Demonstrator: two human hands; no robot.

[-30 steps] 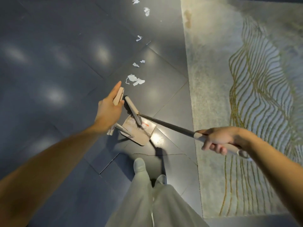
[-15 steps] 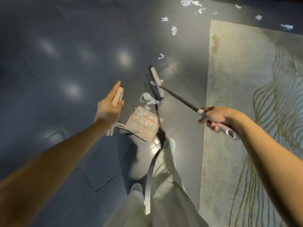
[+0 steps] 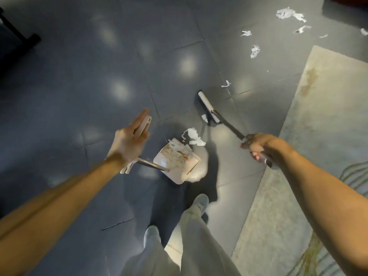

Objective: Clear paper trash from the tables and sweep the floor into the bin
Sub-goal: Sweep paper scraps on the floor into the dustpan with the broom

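Observation:
My left hand point(image 3: 128, 143) grips the beige handle of a long-handled dustpan point(image 3: 179, 163), index finger stretched along the grip. The pan rests on the dark tiled floor and holds torn paper. My right hand point(image 3: 258, 145) grips the broom handle point(image 3: 231, 127). The white broom head point(image 3: 208, 106) touches the floor beyond the pan. A crumpled paper scrap point(image 3: 193, 136) lies between the broom head and the pan's mouth, a small piece point(image 3: 204, 117) right beside the bristles. Farther off lie more scraps point(image 3: 226, 84), point(image 3: 254, 50), point(image 3: 288, 14).
A pale rug point(image 3: 322, 120) with a yellow line pattern covers the floor on the right. My legs in light trousers and shoes point(image 3: 199, 204) stand just behind the dustpan. A dark furniture base point(image 3: 18, 34) sits at the far left.
The broom head has swung out of the dustpan and forward past the nearest paper. I have stepped ahead with the dustpan, so scraps farther along the floor come into view.

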